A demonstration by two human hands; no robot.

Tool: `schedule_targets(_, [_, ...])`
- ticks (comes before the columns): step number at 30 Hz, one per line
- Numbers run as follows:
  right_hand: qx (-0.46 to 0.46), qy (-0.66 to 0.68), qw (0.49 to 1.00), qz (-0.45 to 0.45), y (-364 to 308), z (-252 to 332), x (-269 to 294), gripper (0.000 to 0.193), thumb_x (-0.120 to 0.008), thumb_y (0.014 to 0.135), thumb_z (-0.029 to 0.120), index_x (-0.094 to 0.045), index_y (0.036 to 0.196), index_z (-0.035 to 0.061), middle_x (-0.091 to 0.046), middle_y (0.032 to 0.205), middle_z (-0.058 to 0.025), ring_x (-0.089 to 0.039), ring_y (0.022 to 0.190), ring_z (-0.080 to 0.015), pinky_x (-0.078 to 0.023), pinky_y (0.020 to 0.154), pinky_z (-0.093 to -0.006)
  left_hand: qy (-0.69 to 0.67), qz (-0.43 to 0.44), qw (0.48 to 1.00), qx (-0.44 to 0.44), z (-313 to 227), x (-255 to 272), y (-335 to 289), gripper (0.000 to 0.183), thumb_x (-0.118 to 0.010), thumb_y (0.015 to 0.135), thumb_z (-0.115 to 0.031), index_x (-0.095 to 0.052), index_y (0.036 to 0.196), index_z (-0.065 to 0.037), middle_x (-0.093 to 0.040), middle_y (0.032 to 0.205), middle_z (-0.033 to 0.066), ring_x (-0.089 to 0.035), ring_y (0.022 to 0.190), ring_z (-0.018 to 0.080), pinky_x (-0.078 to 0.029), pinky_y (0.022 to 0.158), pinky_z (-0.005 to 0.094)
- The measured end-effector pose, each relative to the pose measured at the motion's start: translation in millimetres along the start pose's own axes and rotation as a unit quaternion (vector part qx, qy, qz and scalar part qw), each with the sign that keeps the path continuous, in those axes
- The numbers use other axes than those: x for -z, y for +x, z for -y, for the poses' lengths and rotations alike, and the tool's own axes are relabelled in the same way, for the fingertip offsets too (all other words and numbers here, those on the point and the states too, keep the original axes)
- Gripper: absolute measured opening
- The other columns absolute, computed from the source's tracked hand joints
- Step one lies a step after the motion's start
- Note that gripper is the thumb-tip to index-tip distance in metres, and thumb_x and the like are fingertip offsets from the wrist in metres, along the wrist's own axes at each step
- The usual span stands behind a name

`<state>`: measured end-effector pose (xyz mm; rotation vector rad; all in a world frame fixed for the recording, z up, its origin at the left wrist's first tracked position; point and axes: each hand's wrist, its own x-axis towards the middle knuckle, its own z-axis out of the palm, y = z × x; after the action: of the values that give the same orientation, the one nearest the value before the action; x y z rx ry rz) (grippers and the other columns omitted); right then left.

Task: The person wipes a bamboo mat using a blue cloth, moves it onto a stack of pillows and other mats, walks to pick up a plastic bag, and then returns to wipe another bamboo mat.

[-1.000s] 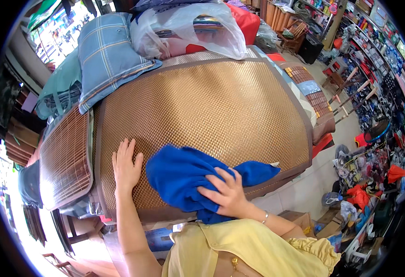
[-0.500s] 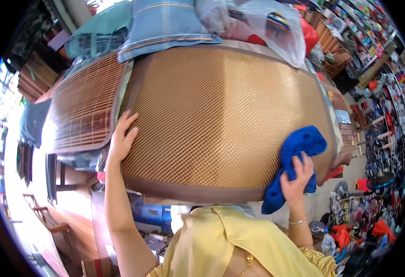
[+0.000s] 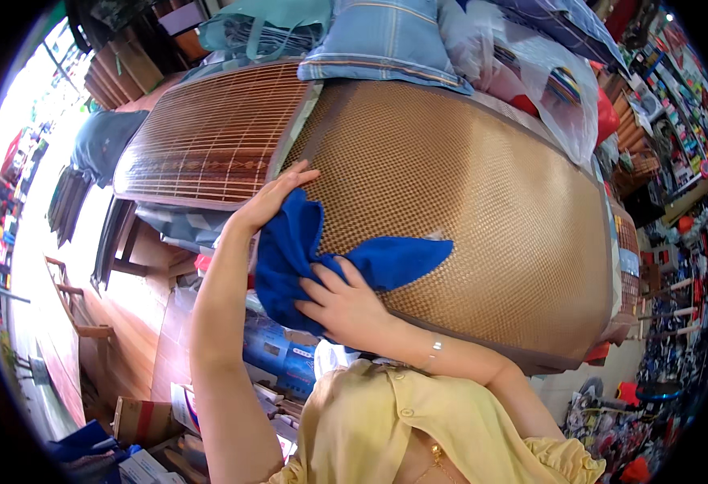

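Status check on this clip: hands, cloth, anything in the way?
Right hand gripping blue cloth on woven tan mat. Left hand flat at mat's edge, touching cloth. Nothing on the mat ahead.

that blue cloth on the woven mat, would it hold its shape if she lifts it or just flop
Likely floppy: the blue cloth bunches in folds under her right hand and trails a limp corner across the woven mat. It probably weighs little and slides easily. Her left hand rests at its upper edge.

The single head-worn fisheye view looks steeply down from close above the person's chest onto a woven mat, bending its edges, with shop surroundings curving around the rim.
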<state>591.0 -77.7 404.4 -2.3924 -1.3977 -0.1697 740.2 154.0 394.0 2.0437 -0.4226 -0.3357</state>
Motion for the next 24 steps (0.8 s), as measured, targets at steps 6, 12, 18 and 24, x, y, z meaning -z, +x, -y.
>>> schedule_targets(6, [-0.090,-0.014,0.996,-0.019,-86,-24,58,0.060,-0.079,0.054,0.029,-0.065,0.113,0.0229,-0.055,0.122,-0.0053,-0.046,0.124,-0.0300,-0.028,0.105,-0.0548,0.167,0.020,0.985,-0.047,3,-9,1,0.043,-0.037,0.102,-0.028,-0.050,0.140,-0.014,-0.032,0.155,0.0116,-0.021,0.146,0.0282,-0.010,0.119,0.0433])
schedule_targets(12, [-0.283,-0.008,0.948,-0.143,-123,-85,86,0.057,-0.073,0.057,0.024,-0.065,0.113,0.0176,-0.054,0.126,-0.0108,-0.046,0.120,-0.0364,-0.033,0.100,-0.0524,0.199,0.007,0.979,-0.048,-2,-17,-2,0.046,-0.049,0.096,-0.015,-0.047,0.142,-0.013,-0.032,0.155,0.0103,-0.020,0.147,0.0281,-0.008,0.119,0.0457])
schedule_targets(18, [-0.044,-0.019,0.996,0.071,-30,-32,59,0.062,-0.081,0.057,0.035,-0.062,0.114,0.0199,-0.051,0.129,-0.0078,-0.043,0.122,-0.0331,-0.031,0.101,-0.0594,0.175,0.012,0.983,-0.059,2,-12,1,0.047,-0.048,0.095,-0.016,-0.048,0.142,-0.013,-0.034,0.154,0.0107,-0.023,0.145,0.0294,-0.012,0.119,0.0427])
schedule_targets(24, [0.024,0.037,0.999,0.015,16,-52,30,0.053,-0.079,0.060,0.030,-0.066,0.111,0.0203,-0.056,0.121,-0.0062,-0.044,0.123,-0.0302,-0.032,0.101,-0.0581,0.154,-0.025,0.982,-0.107,16,-11,2,0.046,-0.051,0.096,-0.029,-0.051,0.139,-0.011,-0.040,0.150,0.0159,-0.033,0.140,0.0331,-0.021,0.116,0.0425])
